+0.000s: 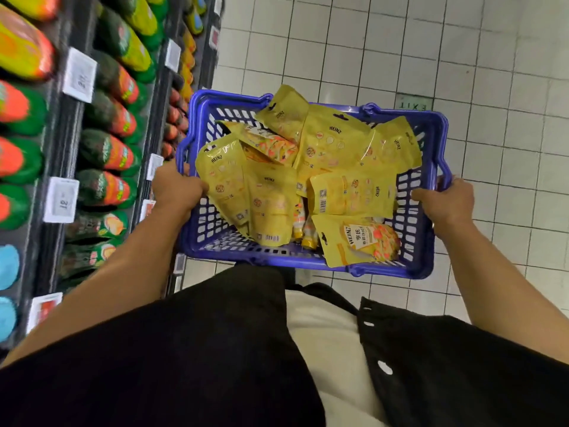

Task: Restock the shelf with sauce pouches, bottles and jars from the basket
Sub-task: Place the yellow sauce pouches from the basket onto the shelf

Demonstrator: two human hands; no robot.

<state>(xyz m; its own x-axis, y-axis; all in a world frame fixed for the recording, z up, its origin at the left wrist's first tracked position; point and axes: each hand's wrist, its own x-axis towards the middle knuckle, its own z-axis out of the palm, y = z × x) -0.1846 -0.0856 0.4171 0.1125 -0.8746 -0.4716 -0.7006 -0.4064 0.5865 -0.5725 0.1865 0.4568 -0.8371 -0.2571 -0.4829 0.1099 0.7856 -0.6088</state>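
Observation:
A blue plastic basket (428, 143) hangs in front of my body above the floor. It is filled with several yellow Heinz sauce pouches (335, 146), most lying back side up. One pouch (363, 238) at the near right shows its printed front. Small yellow-capped bottles (303, 229) peek out between the pouches near the basket's front wall. My left hand (177, 189) grips the basket's left rim. On the right rim, my right hand (445, 200) holds the basket with curled fingers.
Shelves (61, 155) run along the left, packed with green, orange and yellow bags and white price tags (78, 75). A white tiled floor (400, 50) spreads ahead and to the right. My black overshirt and light top fill the bottom of the view.

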